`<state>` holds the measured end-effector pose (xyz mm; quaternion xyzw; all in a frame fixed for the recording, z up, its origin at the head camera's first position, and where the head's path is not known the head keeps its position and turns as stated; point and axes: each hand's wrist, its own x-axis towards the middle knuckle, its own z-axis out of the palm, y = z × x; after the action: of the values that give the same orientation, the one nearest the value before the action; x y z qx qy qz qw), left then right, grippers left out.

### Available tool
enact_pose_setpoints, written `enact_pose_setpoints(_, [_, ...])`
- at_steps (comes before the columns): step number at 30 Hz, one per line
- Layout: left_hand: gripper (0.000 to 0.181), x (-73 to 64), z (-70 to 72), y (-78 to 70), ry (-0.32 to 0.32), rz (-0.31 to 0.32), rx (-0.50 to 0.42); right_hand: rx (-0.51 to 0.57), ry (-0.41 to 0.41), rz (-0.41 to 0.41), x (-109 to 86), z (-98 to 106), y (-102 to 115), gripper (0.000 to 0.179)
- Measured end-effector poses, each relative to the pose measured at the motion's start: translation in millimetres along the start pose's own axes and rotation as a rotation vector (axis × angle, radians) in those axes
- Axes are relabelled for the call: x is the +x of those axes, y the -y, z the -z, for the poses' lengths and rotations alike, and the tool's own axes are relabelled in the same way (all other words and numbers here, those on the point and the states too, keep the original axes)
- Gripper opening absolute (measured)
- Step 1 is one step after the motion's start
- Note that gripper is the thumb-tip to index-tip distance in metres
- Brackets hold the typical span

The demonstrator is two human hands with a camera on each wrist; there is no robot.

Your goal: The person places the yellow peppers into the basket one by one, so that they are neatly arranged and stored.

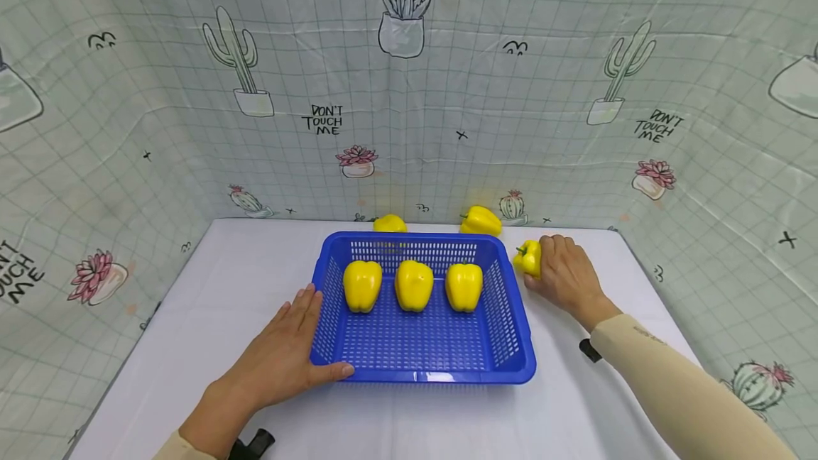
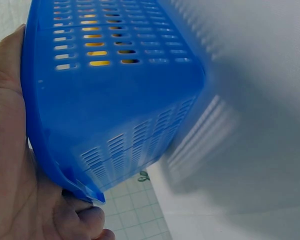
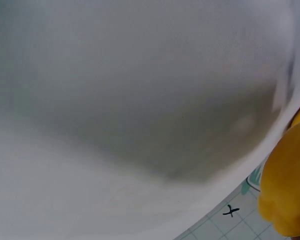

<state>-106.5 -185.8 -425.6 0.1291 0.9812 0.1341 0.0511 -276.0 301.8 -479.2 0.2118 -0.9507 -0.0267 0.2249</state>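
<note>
At a white-covered table (image 1: 192, 332), grips a yellow bell pepper (image 1: 528, 258) in the curled fingers of the right hand (image 1: 566, 272), just right of a blue perforated basket (image 1: 441, 378). Rests the left hand (image 1: 281, 357), with extended fingers, on the basket's left rim.

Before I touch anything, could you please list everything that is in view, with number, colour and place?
Perforated plastic basket: 1, blue, centre of the head view
Bell peppers in a row: 3, yellow, inside the basket
Back-left bell pepper: 1, yellow, behind the basket, partly hidden by it
Back-right bell pepper: 1, yellow, behind the basket
Held bell pepper: 1, yellow, right of the basket
Tabletop: 1, white, under the basket
Cactus-print backdrop: 1, pale grey-green, behind and beside the tabletop
Small devices: 2, black, one by each wrist
Sleeves: 2, beige, on the forearms
Left hand: 1, bare, on the basket's left side
Right hand: 1, bare, gripping the held pepper
</note>
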Motion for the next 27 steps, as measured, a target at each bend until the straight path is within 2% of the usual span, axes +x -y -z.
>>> enact_pose_setpoints(4, [0.134,0.4,0.0,-0.3,0.006,0.008,-0.004,0.031,-0.031,-0.029,-9.1,2,5,0.059])
enact_pose_setpoints(8, [0.133,0.1,-0.1,-1.0,0.011,0.015,-0.014,0.056,-0.003,-0.095,-17.6,3,11,0.057])
enact_pose_setpoints(12, [0.133,-0.2,0.4,-1.5,0.013,0.016,-0.017,0.083,0.071,-0.204,-24.1,4,17,0.059])
enact_pose_setpoints(18, [0.133,-0.1,0.3,-1.4,0.015,0.019,-0.013,0.097,0.232,-0.335,-28.0,11,22,0.070])
enact_pose_setpoints(23, [0.133,0.1,0.9,-1.5,0.018,0.018,-0.010,0.088,0.333,-0.375,-27.0,22,21,0.081])
enact_pose_setpoints(27, [0.134,-0.2,1.6,-2.1,0.022,0.014,-0.010,0.057,0.324,-0.324,-28.6,30,16,0.086])
